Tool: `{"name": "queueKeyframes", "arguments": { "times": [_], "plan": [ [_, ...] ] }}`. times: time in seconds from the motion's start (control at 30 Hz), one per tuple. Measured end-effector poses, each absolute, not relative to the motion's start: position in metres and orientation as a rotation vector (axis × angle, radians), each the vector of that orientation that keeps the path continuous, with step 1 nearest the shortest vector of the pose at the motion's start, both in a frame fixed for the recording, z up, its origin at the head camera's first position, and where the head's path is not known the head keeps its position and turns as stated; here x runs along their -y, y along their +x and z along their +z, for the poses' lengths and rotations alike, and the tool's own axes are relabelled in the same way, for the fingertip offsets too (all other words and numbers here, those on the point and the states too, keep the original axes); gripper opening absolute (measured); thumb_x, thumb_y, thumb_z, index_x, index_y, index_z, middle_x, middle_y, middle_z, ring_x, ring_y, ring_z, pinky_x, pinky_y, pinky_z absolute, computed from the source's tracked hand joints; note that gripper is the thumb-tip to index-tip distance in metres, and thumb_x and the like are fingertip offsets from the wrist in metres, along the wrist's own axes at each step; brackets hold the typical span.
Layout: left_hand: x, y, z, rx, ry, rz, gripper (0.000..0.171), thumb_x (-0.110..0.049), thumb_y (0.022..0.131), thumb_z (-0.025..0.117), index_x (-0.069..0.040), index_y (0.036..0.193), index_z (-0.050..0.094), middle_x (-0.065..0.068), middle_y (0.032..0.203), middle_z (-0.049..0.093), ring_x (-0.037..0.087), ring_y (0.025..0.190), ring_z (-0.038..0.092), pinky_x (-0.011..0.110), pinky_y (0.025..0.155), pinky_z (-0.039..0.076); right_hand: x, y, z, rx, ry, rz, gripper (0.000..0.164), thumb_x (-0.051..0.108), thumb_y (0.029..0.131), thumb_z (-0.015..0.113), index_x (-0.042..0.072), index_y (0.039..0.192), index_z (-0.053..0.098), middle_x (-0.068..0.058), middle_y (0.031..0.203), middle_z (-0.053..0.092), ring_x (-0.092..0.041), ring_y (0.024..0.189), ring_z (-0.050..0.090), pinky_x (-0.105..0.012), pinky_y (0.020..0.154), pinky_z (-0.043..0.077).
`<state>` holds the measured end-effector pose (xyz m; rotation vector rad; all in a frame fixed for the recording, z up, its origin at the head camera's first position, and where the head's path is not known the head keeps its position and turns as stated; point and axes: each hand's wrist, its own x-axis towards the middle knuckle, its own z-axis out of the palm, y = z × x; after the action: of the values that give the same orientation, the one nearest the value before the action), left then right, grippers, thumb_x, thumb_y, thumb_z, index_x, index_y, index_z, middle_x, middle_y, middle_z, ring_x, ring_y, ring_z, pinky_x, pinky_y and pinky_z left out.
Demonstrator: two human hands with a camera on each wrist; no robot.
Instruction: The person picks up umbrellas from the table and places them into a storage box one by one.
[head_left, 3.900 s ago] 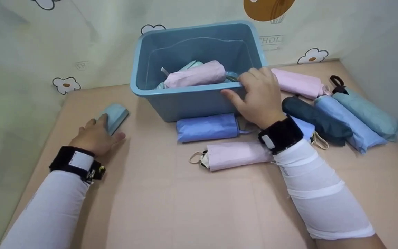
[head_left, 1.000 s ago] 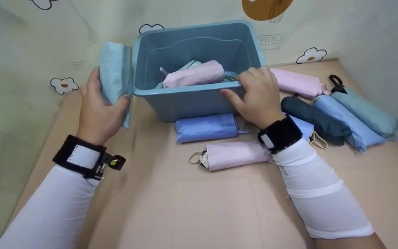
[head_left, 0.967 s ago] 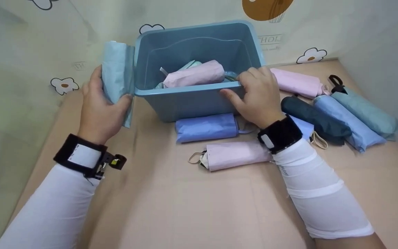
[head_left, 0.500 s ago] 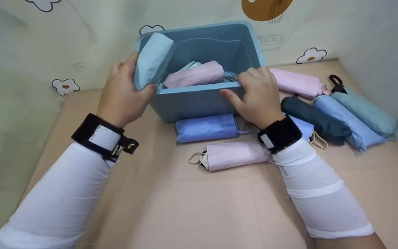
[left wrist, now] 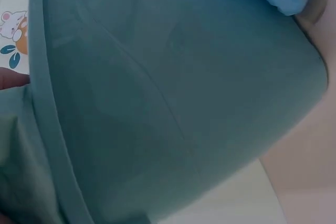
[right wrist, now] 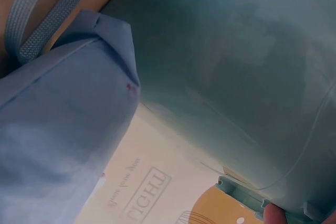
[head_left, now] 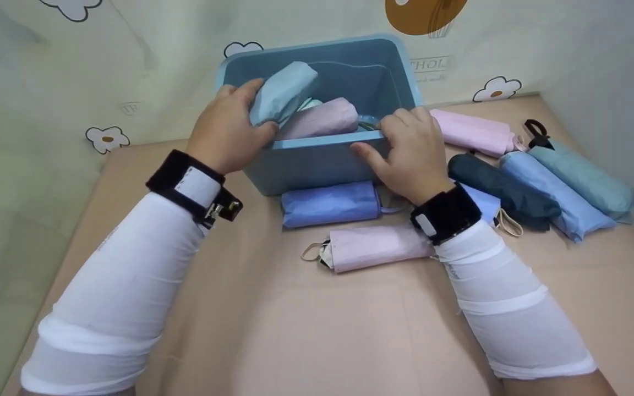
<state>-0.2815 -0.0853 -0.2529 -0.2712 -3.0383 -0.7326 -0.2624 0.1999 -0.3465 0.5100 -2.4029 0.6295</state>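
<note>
A folded light-blue umbrella [head_left: 285, 91] is tilted inside the mouth of the blue plastic bin [head_left: 306, 168], held between the thumb and fingers of my left hand [head_left: 229, 129]. In the left wrist view its cloth [left wrist: 21, 156] shows at the bin's rim, with a fingertip beside it. A pale pink folded umbrella [head_left: 322, 118] lies in the bin, partly over greenish ones. My right hand [head_left: 413, 154] grips the front rim near the right corner, thumb outside and fingers over the edge. The right wrist view catches only fingertips [right wrist: 275, 213] at the rim.
In front of the bin lie a blue folded umbrella [head_left: 331, 204] and a pale pink one [head_left: 377, 248]. To the right are a pink [head_left: 476, 132], a dark navy [head_left: 504, 191], a light-blue [head_left: 556, 195] and a grey-green umbrella [head_left: 586, 179]. A patterned curtain stands behind.
My left hand picked the light-blue umbrella off the table at left, lifted it beside the bin, then carried it right, over the rim and into the opening. My right hand stayed on the rim.
</note>
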Motion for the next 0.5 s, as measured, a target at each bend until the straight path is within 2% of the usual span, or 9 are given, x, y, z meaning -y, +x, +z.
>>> {"name": "queueKeyframes", "arguments": {
  "times": [0.5],
  "plan": [
    [0.068,-0.307,-0.268,3.094,-0.362,-0.716,0.075,-0.031,0.100,0.062,-0.020,0.167,0.031,0.019,0.157,0.045,0.034,0.135,0.050,0.051,0.115,0.042,-0.200,-0.262,-0.347,2.376,0.526,0.605,0.060,0.061,0.096,0.065,0.003,0.083,0.059,-0.014,0.082,0.060,-0.038,0.084,0.048,-0.052,0.081,0.040]
  ]
}}
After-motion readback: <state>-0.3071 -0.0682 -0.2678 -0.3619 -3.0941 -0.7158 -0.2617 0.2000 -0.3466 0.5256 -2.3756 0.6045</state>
